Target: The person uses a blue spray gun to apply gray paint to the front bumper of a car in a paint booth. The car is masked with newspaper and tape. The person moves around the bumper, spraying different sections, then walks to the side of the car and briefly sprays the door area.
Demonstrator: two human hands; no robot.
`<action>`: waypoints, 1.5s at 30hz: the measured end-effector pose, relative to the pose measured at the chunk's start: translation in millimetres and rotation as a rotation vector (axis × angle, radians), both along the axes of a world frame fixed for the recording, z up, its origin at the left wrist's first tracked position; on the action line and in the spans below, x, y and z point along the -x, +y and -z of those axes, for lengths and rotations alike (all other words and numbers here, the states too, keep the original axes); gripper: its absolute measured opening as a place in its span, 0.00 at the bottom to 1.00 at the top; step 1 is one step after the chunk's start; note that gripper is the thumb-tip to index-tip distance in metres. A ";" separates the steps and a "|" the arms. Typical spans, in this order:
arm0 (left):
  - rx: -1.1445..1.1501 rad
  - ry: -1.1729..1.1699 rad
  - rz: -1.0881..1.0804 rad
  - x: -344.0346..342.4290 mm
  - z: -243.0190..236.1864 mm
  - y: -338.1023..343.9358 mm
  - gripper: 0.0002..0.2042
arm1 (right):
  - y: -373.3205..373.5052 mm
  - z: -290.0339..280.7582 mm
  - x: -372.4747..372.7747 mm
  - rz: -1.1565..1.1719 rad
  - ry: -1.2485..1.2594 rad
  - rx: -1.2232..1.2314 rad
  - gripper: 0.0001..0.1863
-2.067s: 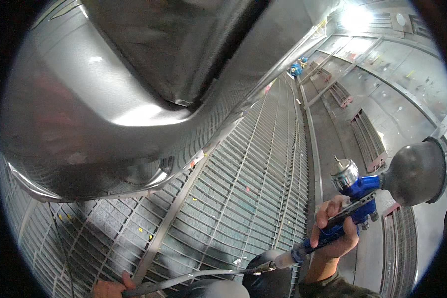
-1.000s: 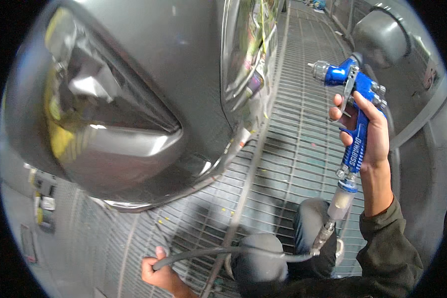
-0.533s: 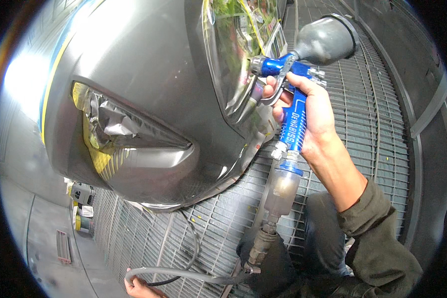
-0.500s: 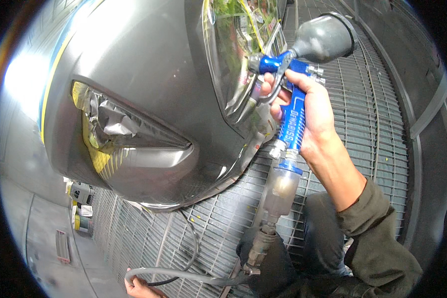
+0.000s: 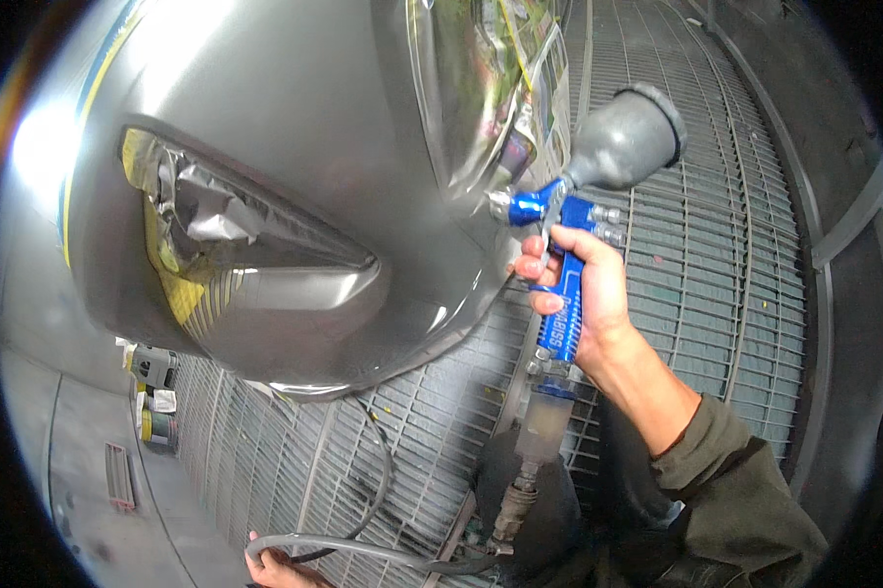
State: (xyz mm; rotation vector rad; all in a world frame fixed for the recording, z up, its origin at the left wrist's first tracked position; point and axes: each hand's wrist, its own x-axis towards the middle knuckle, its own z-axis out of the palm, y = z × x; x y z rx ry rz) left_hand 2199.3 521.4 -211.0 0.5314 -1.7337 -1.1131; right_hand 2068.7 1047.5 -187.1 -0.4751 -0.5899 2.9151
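Blue spray gun, grey cup | right fingers grip gun | left fingers grip hose

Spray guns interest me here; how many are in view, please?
1: a blue spray gun with a grey cup, right of the picture's centre, in the right grip. Any behind the bodywork would be hidden.

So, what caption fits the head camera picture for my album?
Right hand grips a blue spray gun near a grey car; left hand holds the hose.

A blue spray gun points left, grey hose curving below.
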 end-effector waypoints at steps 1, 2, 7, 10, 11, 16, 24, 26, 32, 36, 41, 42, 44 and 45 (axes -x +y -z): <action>0.007 0.021 0.003 3.3 -1.9 4.6 0.06 | -3.3 13.0 -3.4 -0.009 -0.024 0.001 0.10; 0.014 0.050 0.006 7.5 -4.3 10.6 0.07 | -6.4 28.6 -5.4 -0.017 -0.040 0.002 0.10; 0.190 -0.101 -0.005 1.7 -17.0 19.9 0.08 | -15.5 68.0 -13.5 0.071 -0.361 -0.057 0.07; 0.224 -0.021 0.052 3.6 -6.3 -0.3 0.07 | -13.3 64.3 -13.7 0.132 -0.434 -0.045 0.05; 0.203 -0.068 0.044 0.4 -4.1 -4.4 0.06 | -10.2 62.6 -12.9 0.133 -0.376 -0.054 0.05; 0.035 -0.025 0.095 1.8 -0.8 31.5 0.11 | 26.0 -2.5 -21.7 -0.076 0.462 0.172 0.15; 0.521 -0.229 0.236 12.5 27.4 118.3 0.23 | 79.3 -51.1 -47.9 0.293 0.251 -0.704 0.20; 0.695 -0.268 0.335 21.0 41.5 151.4 0.22 | 75.7 -49.1 -52.5 0.450 0.116 -0.935 0.17; 0.649 -0.228 0.503 51.0 79.0 201.5 0.19 | 24.4 -51.0 -81.4 0.393 0.313 -0.865 0.18; 0.701 -0.132 0.504 64.1 106.2 211.2 0.19 | 29.0 -45.7 -82.9 0.239 0.507 -0.938 0.23; 0.688 -0.327 0.384 64.6 159.6 171.7 0.16 | 25.4 -43.3 -58.4 0.570 0.350 -1.186 0.16; 0.634 -0.398 0.363 60.6 168.1 164.2 0.16 | 18.2 -41.2 -54.6 0.632 0.302 -1.192 0.16; 0.586 -0.452 0.328 56.1 189.3 147.5 0.15 | 5.0 -28.1 -58.2 0.590 0.304 -1.179 0.18; 0.564 -0.477 0.312 54.2 200.5 144.2 0.14 | -0.5 -20.1 -62.7 0.573 0.305 -1.172 0.18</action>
